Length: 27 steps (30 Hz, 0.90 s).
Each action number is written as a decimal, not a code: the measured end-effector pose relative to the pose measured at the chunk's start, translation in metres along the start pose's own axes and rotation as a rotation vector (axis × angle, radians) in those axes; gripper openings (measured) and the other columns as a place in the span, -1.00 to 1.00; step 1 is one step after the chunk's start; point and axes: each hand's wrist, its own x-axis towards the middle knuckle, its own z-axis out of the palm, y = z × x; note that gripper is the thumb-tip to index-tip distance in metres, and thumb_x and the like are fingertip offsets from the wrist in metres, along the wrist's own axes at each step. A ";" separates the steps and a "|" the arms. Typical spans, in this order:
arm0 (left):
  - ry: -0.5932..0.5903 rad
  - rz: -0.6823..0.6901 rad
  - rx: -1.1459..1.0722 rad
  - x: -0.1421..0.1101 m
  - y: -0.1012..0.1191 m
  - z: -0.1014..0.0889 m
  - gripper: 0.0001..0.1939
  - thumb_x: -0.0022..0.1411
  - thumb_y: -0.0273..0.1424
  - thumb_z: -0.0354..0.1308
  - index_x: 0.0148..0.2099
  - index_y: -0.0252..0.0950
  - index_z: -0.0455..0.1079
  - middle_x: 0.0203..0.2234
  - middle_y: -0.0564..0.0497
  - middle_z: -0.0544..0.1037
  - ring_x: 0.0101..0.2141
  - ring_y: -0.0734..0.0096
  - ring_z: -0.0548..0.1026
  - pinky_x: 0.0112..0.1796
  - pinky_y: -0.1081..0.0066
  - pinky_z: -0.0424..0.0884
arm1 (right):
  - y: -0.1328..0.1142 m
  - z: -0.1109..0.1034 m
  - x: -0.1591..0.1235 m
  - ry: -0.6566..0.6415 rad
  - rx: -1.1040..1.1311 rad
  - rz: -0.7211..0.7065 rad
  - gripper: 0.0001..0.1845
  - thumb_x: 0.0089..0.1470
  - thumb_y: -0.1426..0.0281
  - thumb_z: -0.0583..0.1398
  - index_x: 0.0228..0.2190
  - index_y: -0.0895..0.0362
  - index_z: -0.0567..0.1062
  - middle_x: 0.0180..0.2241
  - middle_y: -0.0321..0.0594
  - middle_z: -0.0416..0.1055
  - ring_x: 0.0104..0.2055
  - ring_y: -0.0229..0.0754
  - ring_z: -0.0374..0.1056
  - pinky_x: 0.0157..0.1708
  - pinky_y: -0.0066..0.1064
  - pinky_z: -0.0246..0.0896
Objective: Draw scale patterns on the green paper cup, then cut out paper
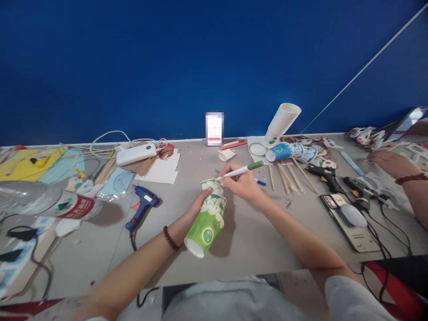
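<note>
1. Two hands at frame centre. Left hand point(197, 206), beaded bracelet at the wrist, grasps a green-and-white paper cup point(206, 219) tilted on its side, mouth toward the lower frame, base raised toward the other hand.
2. Right hand point(245, 183) grips a green-capped marker point(241, 170) in a writing pinch, tip touching the cup's base.
3. Grey worktop point(254, 232) carries everything below.
4. Blue glue gun point(142, 206), left of the cup, lying flat, cord trailing toward the lower frame.
5. Tall stack of white paper cups point(282, 121), upper right of centre, leaning; just beneath it a lying stack of blue printed cups point(290, 152).
6. Wooden sticks point(288, 174), scattered right of the marker hand.
7. Black glue gun point(323, 174), right of the sticks.
8. White power strip point(136, 154), upper left of centre, cables attached.
9. Another person's hand point(389, 162), far right, resting on the worktop among paper cut-outs.
</note>
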 end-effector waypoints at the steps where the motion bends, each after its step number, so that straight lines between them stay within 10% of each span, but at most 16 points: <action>1: 0.002 -0.004 0.001 0.000 0.000 0.000 -0.63 0.13 -0.17 0.09 -0.30 -0.45 0.42 -0.57 -0.06 0.49 -0.59 0.41 0.44 -0.53 0.44 0.35 | 0.000 0.000 0.000 -0.003 0.008 -0.003 -0.91 -0.15 0.52 0.12 -0.52 0.13 0.42 -0.45 -0.27 0.46 -0.42 -0.24 0.36 -0.46 -0.43 0.25; 27: 0.003 -0.011 -0.005 0.002 0.000 -0.002 -0.63 0.11 -0.16 0.10 -0.27 -0.43 0.42 -0.55 -0.04 0.49 -0.57 0.42 0.45 -0.51 0.44 0.35 | 0.000 0.000 0.000 0.021 0.009 -0.006 -0.94 -0.13 0.50 0.14 -0.53 0.13 0.41 -0.48 -0.26 0.47 -0.42 -0.21 0.38 -0.46 -0.41 0.25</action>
